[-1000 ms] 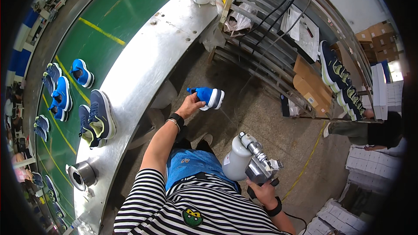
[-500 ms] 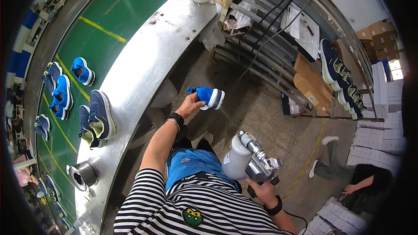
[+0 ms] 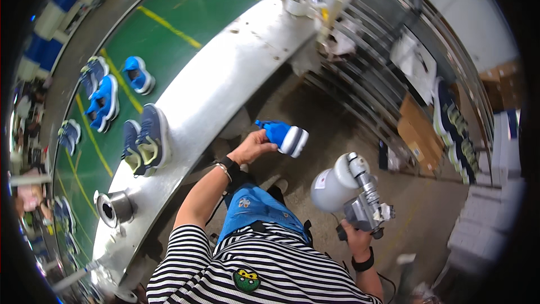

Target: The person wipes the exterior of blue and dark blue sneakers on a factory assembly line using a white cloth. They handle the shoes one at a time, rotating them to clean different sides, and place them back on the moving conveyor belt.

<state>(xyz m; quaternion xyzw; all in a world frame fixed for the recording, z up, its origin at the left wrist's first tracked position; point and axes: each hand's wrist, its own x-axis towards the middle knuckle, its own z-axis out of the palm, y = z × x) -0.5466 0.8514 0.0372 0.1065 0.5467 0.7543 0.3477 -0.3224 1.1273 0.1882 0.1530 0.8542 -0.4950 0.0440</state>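
Left hand (image 3: 253, 147): thumb and fingers pinched together on one end of a blue shoe (image 3: 281, 137), held up beside the metal bench (image 3: 225, 62). Right hand (image 3: 358, 238): fingers curled around the grip of a spray gun (image 3: 360, 208), white cup (image 3: 333, 186) attached. Navy shoes (image 3: 154, 135) on the bench.

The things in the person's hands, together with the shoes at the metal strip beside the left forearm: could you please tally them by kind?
Blue shoe, in the left hand: 1
Spray gun, in the right hand: 1
Navy shoes, at the metal strip: 2
Total: 4
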